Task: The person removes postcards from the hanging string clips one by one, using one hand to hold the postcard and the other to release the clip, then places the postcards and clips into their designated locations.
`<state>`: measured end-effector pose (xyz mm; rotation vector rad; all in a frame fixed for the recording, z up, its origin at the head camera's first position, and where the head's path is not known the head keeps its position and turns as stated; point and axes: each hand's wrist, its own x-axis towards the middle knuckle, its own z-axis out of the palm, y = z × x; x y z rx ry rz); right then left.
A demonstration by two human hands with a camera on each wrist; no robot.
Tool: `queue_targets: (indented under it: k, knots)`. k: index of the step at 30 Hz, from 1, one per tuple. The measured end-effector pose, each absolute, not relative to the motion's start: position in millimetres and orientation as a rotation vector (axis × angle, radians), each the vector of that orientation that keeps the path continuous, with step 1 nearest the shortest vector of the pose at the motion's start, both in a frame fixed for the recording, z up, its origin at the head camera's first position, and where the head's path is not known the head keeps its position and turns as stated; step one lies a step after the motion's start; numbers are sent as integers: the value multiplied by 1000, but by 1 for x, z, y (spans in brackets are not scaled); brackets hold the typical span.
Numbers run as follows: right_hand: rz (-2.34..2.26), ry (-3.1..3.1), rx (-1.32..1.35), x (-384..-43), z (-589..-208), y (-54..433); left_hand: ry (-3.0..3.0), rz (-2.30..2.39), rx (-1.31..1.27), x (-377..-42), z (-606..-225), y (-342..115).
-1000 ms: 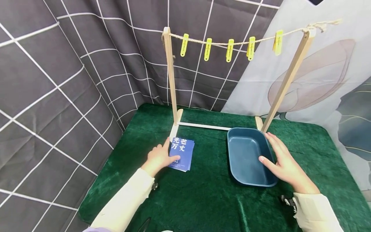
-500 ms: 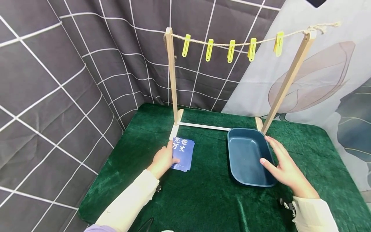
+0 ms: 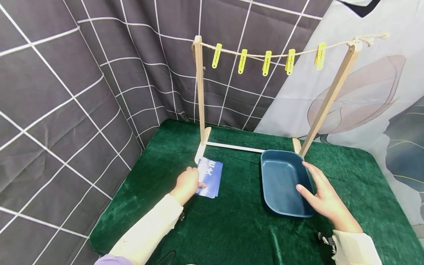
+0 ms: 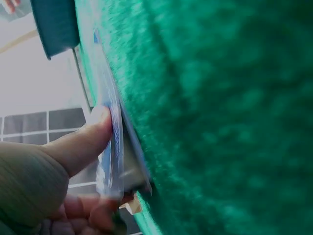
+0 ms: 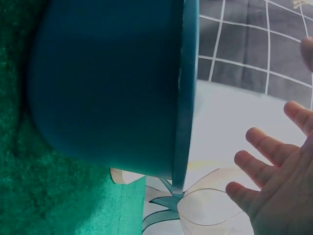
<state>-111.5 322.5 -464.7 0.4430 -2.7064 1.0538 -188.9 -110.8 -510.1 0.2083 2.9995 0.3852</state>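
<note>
My left hand (image 3: 186, 185) pinches the left edge of the top blue printed card (image 3: 211, 180) with white characters. In the left wrist view the thumb (image 4: 83, 142) lies on the card and the fingers curl beneath its edge, which is raised and bent. At least one more blue card lies under it on the cloth. My right hand (image 3: 328, 202) hovers over the right rim of a dark blue plastic basin (image 3: 281, 184). Seen from the right wrist, its fingers (image 5: 264, 169) are spread and apart from the basin; they hold nothing.
Behind stands a wooden frame with two posts (image 3: 200, 92) and a white crossbar (image 3: 235, 147). Several yellow clothespins (image 3: 267, 63) hang on its rope (image 3: 303, 52). Green cloth (image 3: 232, 235) covers the table. Dark checked curtain (image 3: 49, 129) closes off the back and left.
My left hand has shifted slightly right, and its fingers have curled under the card's left edge and raised it. The right hand stays over the basin's rim, nearly still.
</note>
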Motion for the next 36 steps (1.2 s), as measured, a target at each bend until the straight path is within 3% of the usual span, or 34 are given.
queue_targets:
  k: [4,10,16,25,36]
  knots:
    - [1055,-2749,368,-114,-459,320,3036,473,253,-194,-497,-110]
    - [1030,-2762,328,-118,-442,312,2765,1044,262,-208,-473,-101]
    - [1120,-2641,452,-123,-436,295,2392,1449,455,-203,-460,-72]
    - [1258,-2590,662,-129,-434,256,2205,1515,631,-177,-449,-29]
    - [1382,-2456,546,-138,-434,245,2196,1495,694,-172,-453,-19]
